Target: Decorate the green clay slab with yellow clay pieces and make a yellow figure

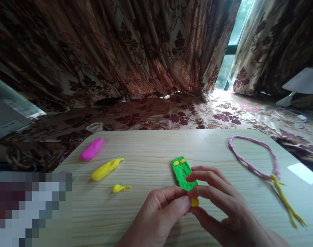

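Note:
Near the table's front, my left hand (pixel 164 212) pinches a small yellow piece of modelling clay (pixel 194 202) between thumb and forefinger. Around the same piece, the thumb and forefinger of my right hand (pixel 223 206) close from the other side. The right hand's other fingers reach over a flat green clay rectangle (pixel 182 173) lying just beyond, and partly cover it. Two small yellow clay pads (pixel 176 163) sit along its far end. Part of the held piece is hidden by my fingers.
Left on the wooden table (pixel 146 144) lie a pink clay roll (pixel 92 149), a long yellow clay lump (pixel 107 169) and a small yellow scrap (pixel 120 188). At right is a pink clay loop (pixel 251 167) with a yellow forked tail (pixel 283 197). A white lamp (pixel 301 80) stands behind.

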`<state>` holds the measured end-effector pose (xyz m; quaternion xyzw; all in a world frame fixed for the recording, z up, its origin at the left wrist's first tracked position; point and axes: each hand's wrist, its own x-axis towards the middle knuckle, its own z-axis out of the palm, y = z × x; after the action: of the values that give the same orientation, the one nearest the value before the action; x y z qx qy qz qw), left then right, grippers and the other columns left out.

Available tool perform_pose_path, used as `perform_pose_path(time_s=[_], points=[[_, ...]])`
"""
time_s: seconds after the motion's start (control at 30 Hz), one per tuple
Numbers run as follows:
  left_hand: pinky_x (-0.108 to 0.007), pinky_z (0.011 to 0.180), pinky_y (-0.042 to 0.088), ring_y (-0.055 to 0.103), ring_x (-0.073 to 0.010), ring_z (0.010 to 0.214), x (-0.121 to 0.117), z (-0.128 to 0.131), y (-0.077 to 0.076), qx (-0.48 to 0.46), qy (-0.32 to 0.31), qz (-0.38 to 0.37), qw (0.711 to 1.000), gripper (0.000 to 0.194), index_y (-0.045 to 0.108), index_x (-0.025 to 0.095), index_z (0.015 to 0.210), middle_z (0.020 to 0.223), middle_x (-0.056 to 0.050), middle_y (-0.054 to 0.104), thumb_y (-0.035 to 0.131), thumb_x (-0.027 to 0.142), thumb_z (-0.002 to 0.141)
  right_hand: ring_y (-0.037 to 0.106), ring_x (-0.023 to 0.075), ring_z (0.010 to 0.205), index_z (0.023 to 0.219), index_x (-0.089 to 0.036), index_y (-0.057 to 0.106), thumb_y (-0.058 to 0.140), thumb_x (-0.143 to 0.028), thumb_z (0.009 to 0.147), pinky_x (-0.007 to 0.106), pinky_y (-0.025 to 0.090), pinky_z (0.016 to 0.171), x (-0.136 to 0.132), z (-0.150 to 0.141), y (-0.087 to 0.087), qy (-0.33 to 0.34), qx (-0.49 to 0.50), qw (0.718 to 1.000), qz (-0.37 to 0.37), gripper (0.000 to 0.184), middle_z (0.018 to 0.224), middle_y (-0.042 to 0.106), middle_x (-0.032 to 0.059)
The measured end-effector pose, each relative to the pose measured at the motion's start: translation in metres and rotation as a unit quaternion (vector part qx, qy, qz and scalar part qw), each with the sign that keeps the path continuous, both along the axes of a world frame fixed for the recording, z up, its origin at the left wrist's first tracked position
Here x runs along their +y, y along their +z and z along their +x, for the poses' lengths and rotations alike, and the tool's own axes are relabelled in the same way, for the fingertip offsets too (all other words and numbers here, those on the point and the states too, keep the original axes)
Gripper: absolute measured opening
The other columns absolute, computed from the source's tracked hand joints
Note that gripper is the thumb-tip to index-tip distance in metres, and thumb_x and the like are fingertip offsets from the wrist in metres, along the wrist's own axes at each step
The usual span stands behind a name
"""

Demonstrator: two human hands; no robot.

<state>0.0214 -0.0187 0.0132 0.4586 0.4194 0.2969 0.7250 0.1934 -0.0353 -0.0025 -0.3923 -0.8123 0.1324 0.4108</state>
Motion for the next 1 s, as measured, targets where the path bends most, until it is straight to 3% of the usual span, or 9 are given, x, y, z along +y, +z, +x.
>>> perform_pose_path(time_s=[0.13,0.33,0.57,0.8,0.9,1.0], points=[[-0.033,0.088,0.039,0.057,-0.0233,0.095,-0.001,0.002,0.006,0.003,0.003,-0.003,1.0,0.018,0.073,0.021,0.089,0.087,-0.002,0.072,0.059,0.021,0.078,0.052,0.0224,0.108,0.097,-0.018,0.061,0.061,-0.006,0.072,0.034,0.05,0.088,-0.001,0.0,0.002,0.005,0.006,1.0,0.001,0.027,0.102,0.061,0.0094],[-0.034,0.085,0.04,0.059,-0.0228,0.091,-0.001,0.002,0.006,0.003,-0.003,-0.017,1.0,0.019,0.073,0.021,0.091,0.086,-0.002,0.072,0.058,0.023,0.08,0.049,0.0217,0.111,0.092,-0.018,0.062,0.058,-0.004,0.075,0.034,0.048,0.091,0.0,-0.001,0.0,0.012,0.004,1.0,-0.005,0.023,0.103,0.06,0.0092],[-0.033,0.084,0.04,0.059,-0.022,0.088,-0.005,0.002,0.0,0.012,0.044,-0.02,0.999,0.017,0.073,0.021,0.088,0.083,-0.003,0.071,0.06,0.027,0.078,0.052,0.0219,0.108,0.099,-0.019,0.061,0.061,-0.005,0.072,0.033,0.05,0.088,0.0,0.0,0.005,0.002,0.015,1.0,-0.005,0.03,0.103,0.061,0.0091],[-0.031,0.082,0.04,0.057,-0.0221,0.091,-0.003,0.003,-0.003,0.009,-0.001,0.006,1.0,0.021,0.071,0.017,0.093,0.084,-0.004,0.069,0.06,0.028,0.078,0.048,0.0205,0.113,0.109,-0.022,0.059,0.056,0.0,0.073,0.032,0.048,0.091,-0.002,0.0,0.004,0.02,0.013,0.999,-0.033,0.043,0.11,0.058,0.0076],[-0.031,0.081,0.04,0.057,-0.0202,0.086,-0.004,0.004,-0.002,0.024,0.039,-0.014,0.999,0.019,0.071,0.018,0.09,0.084,-0.003,0.068,0.061,0.028,0.077,0.046,0.0211,0.116,0.115,-0.021,0.054,0.057,-0.001,0.074,0.035,0.046,0.095,-0.002,0.002,-0.002,0.013,0.022,0.999,-0.032,0.045,0.115,0.055,0.0083],[-0.032,0.079,0.041,0.057,-0.0187,0.079,-0.006,0.005,-0.004,0.02,0.08,-0.033,0.996,0.016,0.07,0.02,0.085,0.077,-0.002,0.066,0.062,0.03,0.076,0.044,0.0213,0.118,0.107,-0.021,0.055,0.058,-0.003,0.076,0.036,0.042,0.097,-0.001,0.005,-0.006,-0.002,0.023,0.999,-0.033,0.036,0.116,0.055,0.007]])
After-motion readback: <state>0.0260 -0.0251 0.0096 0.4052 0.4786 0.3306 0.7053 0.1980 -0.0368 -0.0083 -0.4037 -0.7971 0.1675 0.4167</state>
